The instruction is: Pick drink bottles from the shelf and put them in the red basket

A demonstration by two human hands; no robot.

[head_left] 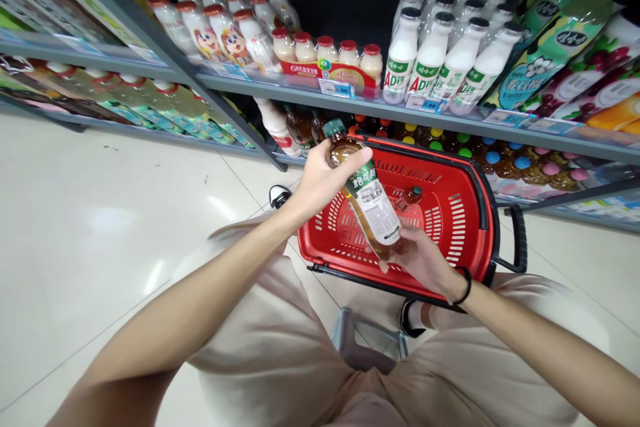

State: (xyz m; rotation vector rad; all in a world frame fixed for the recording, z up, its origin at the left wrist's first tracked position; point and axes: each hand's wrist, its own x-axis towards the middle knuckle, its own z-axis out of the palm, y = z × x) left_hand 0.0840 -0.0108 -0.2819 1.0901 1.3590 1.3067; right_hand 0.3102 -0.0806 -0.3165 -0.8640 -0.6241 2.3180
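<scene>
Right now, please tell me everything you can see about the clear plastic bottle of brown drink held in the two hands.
The clear plastic bottle of brown drink has a green cap, a narrow neck and a white and green printed label around its body. It looks full and sealed. It is tilted, cap toward the shelves, above the red plastic basket. The left hand grips its neck and shoulder; the right hand supports its bottom end from below.

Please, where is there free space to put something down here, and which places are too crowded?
The red basket has bare floor around one small bottle that lies in it. The pale floor tiles left of the basket are open too. Both hands, left hand and right hand, hold the tea bottle over the basket. The shelves are packed with bottles.
</scene>
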